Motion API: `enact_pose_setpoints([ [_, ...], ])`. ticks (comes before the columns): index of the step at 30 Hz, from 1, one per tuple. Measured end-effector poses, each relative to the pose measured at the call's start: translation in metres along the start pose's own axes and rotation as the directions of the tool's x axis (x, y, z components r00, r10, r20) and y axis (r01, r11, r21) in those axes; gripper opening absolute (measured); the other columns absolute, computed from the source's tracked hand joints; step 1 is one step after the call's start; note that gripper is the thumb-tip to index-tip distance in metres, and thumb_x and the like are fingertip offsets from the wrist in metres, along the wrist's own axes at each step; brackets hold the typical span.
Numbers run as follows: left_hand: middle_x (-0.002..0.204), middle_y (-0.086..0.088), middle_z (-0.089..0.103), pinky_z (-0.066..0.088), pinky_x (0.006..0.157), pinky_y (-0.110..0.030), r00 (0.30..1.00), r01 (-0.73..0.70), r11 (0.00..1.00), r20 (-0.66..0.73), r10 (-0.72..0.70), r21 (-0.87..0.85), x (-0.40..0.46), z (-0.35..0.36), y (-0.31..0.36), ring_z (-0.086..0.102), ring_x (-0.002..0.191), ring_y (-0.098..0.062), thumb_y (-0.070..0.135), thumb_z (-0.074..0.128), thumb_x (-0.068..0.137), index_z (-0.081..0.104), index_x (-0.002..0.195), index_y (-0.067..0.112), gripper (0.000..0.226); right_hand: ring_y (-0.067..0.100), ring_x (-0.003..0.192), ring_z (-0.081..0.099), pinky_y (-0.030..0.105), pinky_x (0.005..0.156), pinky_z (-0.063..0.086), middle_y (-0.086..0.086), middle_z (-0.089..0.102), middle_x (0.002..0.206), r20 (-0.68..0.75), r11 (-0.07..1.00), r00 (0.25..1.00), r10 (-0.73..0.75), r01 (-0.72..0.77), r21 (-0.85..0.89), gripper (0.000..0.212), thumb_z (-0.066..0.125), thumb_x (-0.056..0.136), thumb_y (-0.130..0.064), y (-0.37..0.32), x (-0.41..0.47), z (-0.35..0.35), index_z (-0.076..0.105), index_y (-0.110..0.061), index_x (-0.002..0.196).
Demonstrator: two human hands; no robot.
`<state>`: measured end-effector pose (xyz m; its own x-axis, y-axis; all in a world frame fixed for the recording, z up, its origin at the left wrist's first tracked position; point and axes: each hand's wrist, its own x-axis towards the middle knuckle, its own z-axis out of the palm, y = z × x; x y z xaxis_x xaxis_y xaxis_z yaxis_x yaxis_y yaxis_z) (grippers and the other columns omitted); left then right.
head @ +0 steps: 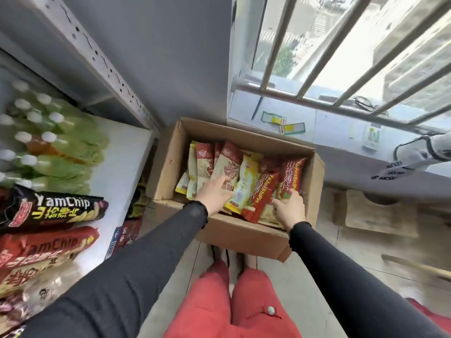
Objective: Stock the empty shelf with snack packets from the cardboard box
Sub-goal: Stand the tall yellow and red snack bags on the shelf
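From the head view, you are bent over the cardboard box [170,164] on the floor, which stands just beside the end of the shelf [117,167] and is well filled with snack packets [229,169] standing on edge in a loose row. Your left hand [214,195] lies flat on the cream and yellow packets with fingers spread, resting on them rather than pinching any. Your right hand [290,208] curls round the lower edge of the red packets [275,189] at the box's right side, thumb in front, though whether it truly clamps them you cannot tell from here. The shelf at your left already carries bottles [36,132] and YamChip bags [56,208], with bare white board nearest the box. The risks, as I judge them: slick film bags gathered several at once may slide out of a loose hold and drop to the floor; lifting one side first may topple the leaning row; and squeezing hard to stop either would crush the chips.
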<state>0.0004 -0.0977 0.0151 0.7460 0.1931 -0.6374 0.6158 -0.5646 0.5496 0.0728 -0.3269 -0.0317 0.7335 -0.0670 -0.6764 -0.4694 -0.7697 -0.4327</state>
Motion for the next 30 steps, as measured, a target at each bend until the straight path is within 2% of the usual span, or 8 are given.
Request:
enact_pose_setpoints([
  [2, 0.152, -0.001, 0.046, 0.040, 0.111, -0.037, 0.999, 0.018, 1.000, 0.042, -0.017, -0.025, 0.020, 0.016, 0.003, 0.049, 0.134, -0.023, 0.035, 0.058, 0.099, 0.046, 0.146, 0.021, 0.051, 0.030, 0.114, 0.065, 0.050, 0.100, 0.054, 0.004, 0.063, 0.131, -0.015, 0.996, 0.998, 0.055, -0.054, 0.075, 0.077, 0.067, 0.069, -0.049, 0.021, 0.030, 0.009, 0.049, -0.023, 0.139],
  [5, 0.151, -0.003, 0.048, 0.039, 0.108, -0.032, 0.994, 0.041, 0.995, 0.107, -0.031, -0.095, 0.049, 0.044, 0.007, 0.048, 0.135, -0.022, 0.030, 0.056, 0.101, 0.045, 0.147, 0.018, 0.049, 0.030, 0.103, 0.068, 0.050, 0.094, 0.057, 0.007, 0.067, 0.119, -0.021, 0.975, 0.994, 0.108, -0.101, 0.196, 0.053, 0.070, 0.076, -0.032, 0.020, 0.039, 0.008, 0.054, -0.021, 0.125],
  [10, 0.153, -0.008, 0.044, 0.041, 0.111, -0.041, 0.972, 0.154, 0.961, 0.208, -0.106, -0.228, 0.095, 0.088, 0.005, 0.047, 0.136, -0.025, 0.034, 0.057, 0.100, 0.037, 0.151, 0.015, 0.058, 0.028, 0.111, 0.064, 0.051, 0.098, 0.055, 0.007, 0.059, 0.130, 0.018, 0.934, 0.986, 0.165, -0.162, 0.320, 0.073, 0.066, 0.081, -0.033, 0.027, 0.054, 0.009, 0.038, -0.019, 0.147],
  [15, 0.157, -0.010, 0.040, 0.036, 0.114, -0.035, 0.956, 0.202, 0.938, 0.265, -0.127, -0.281, 0.124, 0.124, 0.000, 0.043, 0.141, -0.028, 0.036, 0.054, 0.102, 0.025, 0.157, 0.012, 0.066, 0.023, 0.116, 0.059, 0.047, 0.106, 0.049, -0.003, 0.054, 0.131, 0.049, 0.944, 0.985, 0.166, -0.173, 0.283, 0.078, 0.066, 0.092, -0.028, 0.026, 0.064, 0.016, 0.023, -0.019, 0.157],
  [19, 0.141, -0.010, 0.056, 0.043, 0.111, -0.044, 0.950, 0.230, 0.885, 0.290, -0.115, -0.404, 0.131, 0.138, -0.009, 0.056, 0.127, -0.027, 0.029, 0.067, 0.096, 0.037, 0.148, 0.011, 0.063, 0.029, 0.113, 0.064, 0.051, 0.099, 0.054, 0.007, 0.060, 0.132, 0.085, 0.978, 0.988, 0.125, -0.138, 0.158, 0.077, 0.076, 0.079, -0.042, 0.038, 0.081, 0.026, 0.040, -0.017, 0.143],
  [23, 0.132, -0.010, 0.064, 0.049, 0.106, -0.048, 0.932, 0.305, 0.796, 0.334, -0.138, -0.523, 0.129, 0.131, -0.018, 0.064, 0.117, -0.027, 0.025, 0.075, 0.090, 0.050, 0.139, 0.009, 0.057, 0.020, 0.103, 0.069, 0.041, 0.093, 0.057, 0.002, 0.069, 0.122, 0.195, 0.957, 0.971, 0.138, -0.181, 0.225, 0.058, 0.082, 0.083, -0.036, 0.047, 0.085, 0.023, 0.057, -0.015, 0.131],
  [27, 0.137, -0.007, 0.060, 0.050, 0.103, -0.043, 0.946, 0.314, 0.655, 0.283, -0.157, -0.687, 0.109, 0.113, -0.020, 0.062, 0.120, -0.024, 0.022, 0.080, 0.086, 0.039, 0.143, 0.014, 0.071, 0.011, 0.097, 0.069, 0.022, 0.071, 0.058, 0.001, 0.069, 0.118, 0.267, 0.914, 0.963, 0.041, -0.144, 0.379, 0.039, 0.073, 0.093, -0.021, 0.034, 0.069, 0.019, 0.057, -0.013, 0.127],
  [30, 0.133, -0.002, 0.058, 0.049, 0.098, -0.038, 0.964, 0.264, 0.543, 0.203, -0.170, -0.798, 0.083, 0.090, -0.019, 0.061, 0.116, -0.017, 0.025, 0.084, 0.082, 0.032, 0.141, 0.021, 0.078, 0.017, 0.109, 0.071, 0.033, 0.089, 0.059, 0.007, 0.070, 0.126, 0.337, 0.879, 0.940, -0.050, -0.119, 0.461, 0.040, 0.073, 0.093, -0.021, 0.013, 0.055, 0.009, 0.056, -0.013, 0.129],
])
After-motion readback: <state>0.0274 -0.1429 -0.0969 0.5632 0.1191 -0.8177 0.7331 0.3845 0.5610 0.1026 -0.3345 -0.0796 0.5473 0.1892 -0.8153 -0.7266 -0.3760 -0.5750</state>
